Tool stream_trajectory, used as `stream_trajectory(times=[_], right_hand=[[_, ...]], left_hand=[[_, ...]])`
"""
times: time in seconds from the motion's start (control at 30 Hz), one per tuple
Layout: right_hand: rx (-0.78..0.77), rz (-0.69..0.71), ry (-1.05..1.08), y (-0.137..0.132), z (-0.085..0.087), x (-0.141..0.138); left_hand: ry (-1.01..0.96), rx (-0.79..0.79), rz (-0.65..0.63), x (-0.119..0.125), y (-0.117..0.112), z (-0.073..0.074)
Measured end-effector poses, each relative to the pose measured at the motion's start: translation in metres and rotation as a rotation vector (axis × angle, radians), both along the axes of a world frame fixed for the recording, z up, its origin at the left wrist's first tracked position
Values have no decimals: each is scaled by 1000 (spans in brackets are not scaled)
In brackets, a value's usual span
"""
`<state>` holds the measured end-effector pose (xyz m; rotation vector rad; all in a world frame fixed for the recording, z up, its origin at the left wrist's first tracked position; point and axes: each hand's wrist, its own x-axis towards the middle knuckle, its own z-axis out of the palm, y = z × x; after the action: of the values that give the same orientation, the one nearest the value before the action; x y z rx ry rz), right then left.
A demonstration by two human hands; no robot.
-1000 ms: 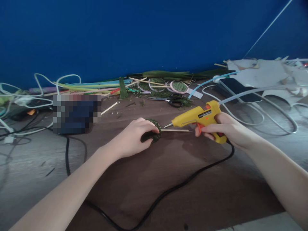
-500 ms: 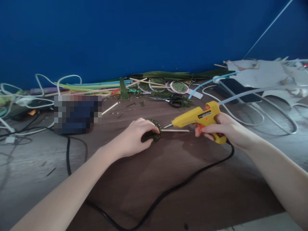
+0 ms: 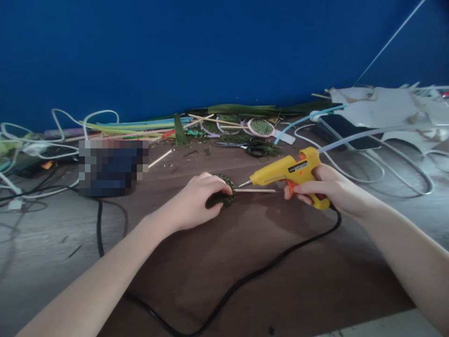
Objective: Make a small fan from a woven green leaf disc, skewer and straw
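My left hand (image 3: 205,199) is closed over a small round piece of woven green leaf (image 3: 228,185), its fingers covering much of it. From the right edge of that piece a thin pale wooden stick (image 3: 256,190) sticks out along the table. My right hand (image 3: 326,189) grips a yellow glue gun (image 3: 280,173), with the fingers by its orange trigger. The metal nozzle points left, just above the stick where it meets the woven piece. A clear glue stick (image 3: 345,139) comes out of the gun's back end.
A black cord (image 3: 259,274) loops across the table front. Scissors (image 3: 254,147), pale-rimmed woven discs (image 3: 261,127) and coloured strips (image 3: 136,122) lie along the blue wall. A phone (image 3: 347,131) and white scraps (image 3: 386,110) are at right; a blurred-out dark object (image 3: 114,171) is at left.
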<state>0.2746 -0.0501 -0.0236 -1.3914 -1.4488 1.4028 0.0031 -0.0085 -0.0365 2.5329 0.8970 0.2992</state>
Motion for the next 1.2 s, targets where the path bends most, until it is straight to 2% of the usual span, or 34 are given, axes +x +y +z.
stream_trajectory(times=[0.37, 0.57, 1.2], right_hand=[[-3, 1, -17, 1, -1, 0], [9, 46, -35, 3, -4, 4], [7, -3, -29, 4, -4, 4]], left_hand=[[-2, 9, -5, 1, 0, -1], [6, -3, 5, 1, 0, 0], [2, -8, 0, 0, 0, -1]])
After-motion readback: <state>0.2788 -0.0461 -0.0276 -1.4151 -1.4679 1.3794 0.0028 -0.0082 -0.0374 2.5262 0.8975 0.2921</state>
